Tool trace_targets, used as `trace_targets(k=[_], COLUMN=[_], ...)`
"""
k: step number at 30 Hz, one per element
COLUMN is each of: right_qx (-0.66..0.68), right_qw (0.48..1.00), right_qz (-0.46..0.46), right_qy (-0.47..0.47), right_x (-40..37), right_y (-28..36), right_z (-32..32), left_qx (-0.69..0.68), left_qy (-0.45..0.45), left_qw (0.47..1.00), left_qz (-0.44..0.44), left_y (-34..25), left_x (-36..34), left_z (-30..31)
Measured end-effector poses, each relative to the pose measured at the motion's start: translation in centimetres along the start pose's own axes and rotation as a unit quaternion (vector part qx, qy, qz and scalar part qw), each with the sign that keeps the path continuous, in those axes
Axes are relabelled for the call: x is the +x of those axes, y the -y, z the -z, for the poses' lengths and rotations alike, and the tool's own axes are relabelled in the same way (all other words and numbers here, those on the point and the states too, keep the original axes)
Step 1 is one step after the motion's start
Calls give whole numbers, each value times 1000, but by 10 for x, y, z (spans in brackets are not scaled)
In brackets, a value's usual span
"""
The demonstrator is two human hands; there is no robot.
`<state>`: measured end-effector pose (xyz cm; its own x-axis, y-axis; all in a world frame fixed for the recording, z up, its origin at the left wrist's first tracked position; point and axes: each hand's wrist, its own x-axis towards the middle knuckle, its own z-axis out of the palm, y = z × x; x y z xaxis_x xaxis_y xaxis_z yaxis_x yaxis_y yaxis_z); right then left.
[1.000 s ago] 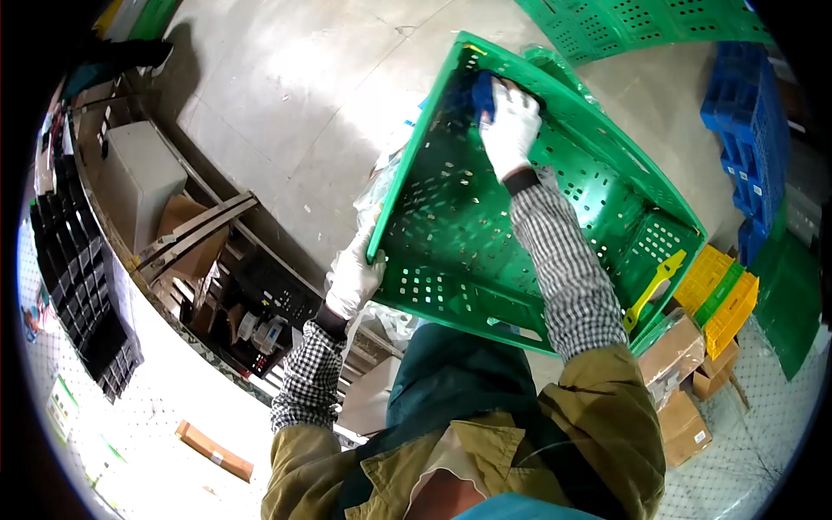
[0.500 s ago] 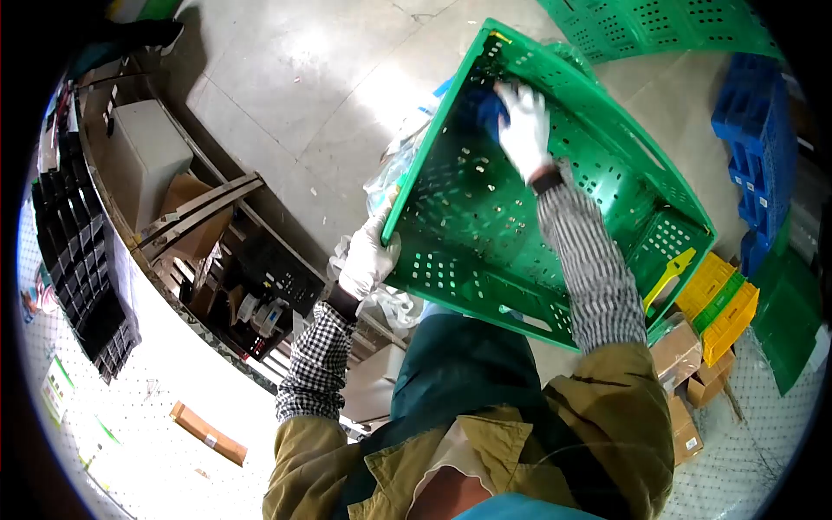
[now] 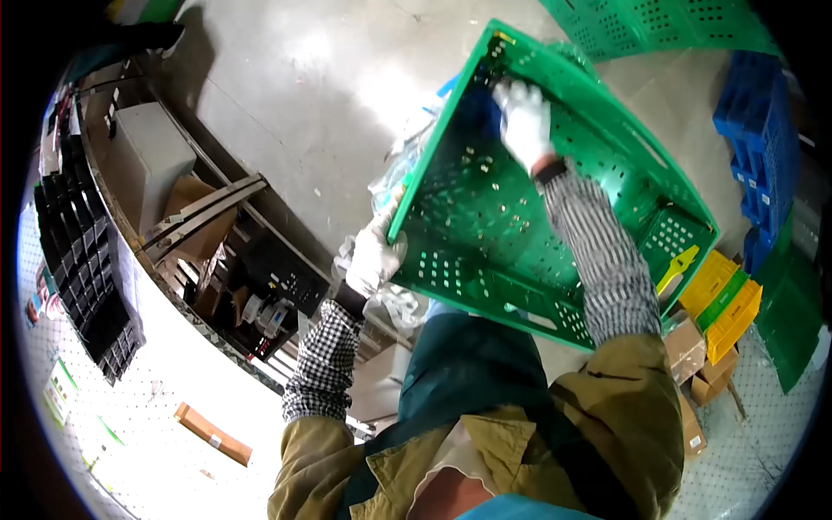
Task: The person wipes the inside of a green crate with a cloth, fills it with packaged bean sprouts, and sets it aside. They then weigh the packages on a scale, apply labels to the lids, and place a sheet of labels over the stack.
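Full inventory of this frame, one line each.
green crate: 1, green, centre, tilted, held up
blue cloth: 1, blue, inside crate, far corner
stacked crates: several, green, top right
blue crates: a stack, blue, right edge
yellow crates: about two, yellow, lower right
cardboard boxes: a few, brown, lower right
grey box: 1, grey, left
plastic bags: some, clear, behind crate's left edge
left hand: 1, white glove, grips crate's left rim
right hand: 1, white glove, on the cloth inside crate
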<state>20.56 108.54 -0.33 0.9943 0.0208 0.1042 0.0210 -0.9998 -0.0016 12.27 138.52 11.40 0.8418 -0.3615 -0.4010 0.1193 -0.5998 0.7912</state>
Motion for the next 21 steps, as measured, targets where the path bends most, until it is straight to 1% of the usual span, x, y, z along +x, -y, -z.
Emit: trace_targets(k=[1, 2, 3, 4, 5, 6, 7, 8, 9, 10, 11, 12, 13, 14, 15, 16, 17, 18, 19, 20, 21], right_qx=[5, -22, -49, 45, -37, -99, -59, -11, 62, 128, 191, 253, 220, 192, 65, -19, -106, -120, -4, 114, 49], right_qw=[997, 997, 984, 978, 991, 929, 917, 901, 819, 876, 914, 932, 957, 971, 994, 992, 980, 960, 955, 930, 924], right_qz=[-30, -61, -94, -160, -19, 56, 147, 261, 403, 299, 191, 84, 19, -50, -58, -54, -51, -3, 36, 65, 237], right_qy=[-72, 37, 143, 127, 129, 352, 366, 345, 404, 356, 302, 246, 188, 132, 65, 117, 160, 253, 294, 344, 296], right_x=[23, 23, 22, -1, -22, -35, -65, -99, -107, -98, -82, -66, -48, -30, -4, -21, -34, -38, -75, -112, -151], right_y=[-12, 10, 36, 50, 63, 76, 90, 99, 92, 79, 57, 36, 23, 10, 1, 24, 53, 88, 117, 146, 168], right_z=[-19, -10, 0, -35, 6, 16, 7, -1, 22, 23, 14, -1, -1, -1, 6, -33, -67, 20, 6, -8, -17], left_qx=[-19, -28, -13, -1, 7, 14, 15, -1, -16, 0, 13, 34, 15, -5, 5, 15, 7, 8, 10, -2, -13], left_qy=[8, 39, 31, 23, 19, 14, -1, 17, 35, 5, -27, -21, -8, 9, 17, 25, 12, -1, -10, 2, 11], left_qw=[999, 994, 996, 997, 998, 999, 1000, 999, 995, 1000, 998, 999, 1000, 1000, 999, 998, 1000, 1000, 1000, 1000, 999], left_qz=[27, 102, 84, 69, 53, 38, 11, 50, 90, 16, -56, -30, -6, 26, 44, 62, 24, 3, -15, 19, 50], left_y=[-9, -18, -9, 3, 2, 2, -5, -7, -3, 7, 16, 6, 6, 9, -3, -16, 4, 4, 2, 1, 0], left_x=[1, 4, 6, 5, 0, -4, 0, 1, 0, -1, 0, 1, 1, 2, 3, 3, 3, 5, 3, 1, 2], left_z=[2, 6, 6, 1, 1, 0, 1, 2, 2, -1, -6, -2, 0, -1, 3, 8, 2, 2, 2, 2, 3])
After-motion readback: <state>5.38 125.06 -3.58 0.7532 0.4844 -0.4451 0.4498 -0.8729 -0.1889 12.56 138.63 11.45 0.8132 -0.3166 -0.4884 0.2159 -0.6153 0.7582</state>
